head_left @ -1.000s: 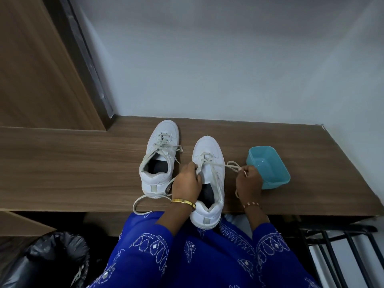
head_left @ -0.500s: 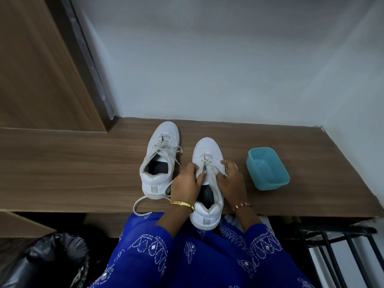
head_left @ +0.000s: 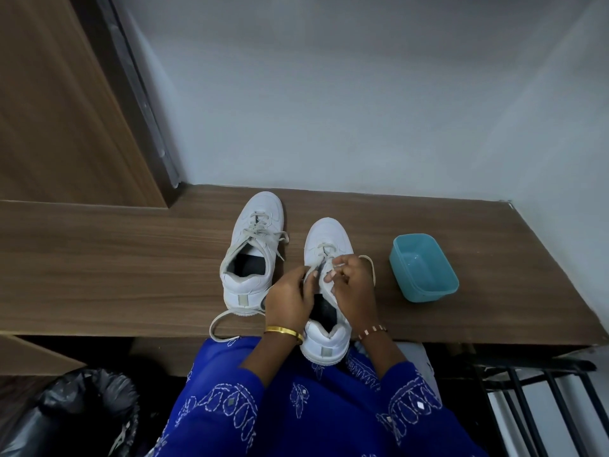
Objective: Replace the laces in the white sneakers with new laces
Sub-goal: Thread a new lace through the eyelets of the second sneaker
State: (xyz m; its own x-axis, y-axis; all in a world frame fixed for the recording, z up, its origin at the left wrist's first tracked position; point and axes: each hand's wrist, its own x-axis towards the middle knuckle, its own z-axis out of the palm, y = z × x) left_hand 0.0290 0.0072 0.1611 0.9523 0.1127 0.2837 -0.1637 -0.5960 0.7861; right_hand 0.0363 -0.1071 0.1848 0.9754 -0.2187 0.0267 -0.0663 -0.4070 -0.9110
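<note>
The right hand (head_left: pixel 354 285), which was stretched out toward the teal tub (head_left: pixel 423 267) a second ago with lace pulled sideways, has been brought back over the right-hand sneaker (head_left: pixel 326 291) at bottom centre of the frame, so another eyelet pass looks to be underway. The lace (head_left: pixel 324 258) is pinched at the tongue by the right hand, while the left hand (head_left: pixel 290 300) is curled on the sneaker's collar edge. The other sneaker (head_left: pixel 252 255) is left loosely laced on the worktop (head_left: pixel 99 258) just to the left; no brand or writing can be read anywhere.
</note>
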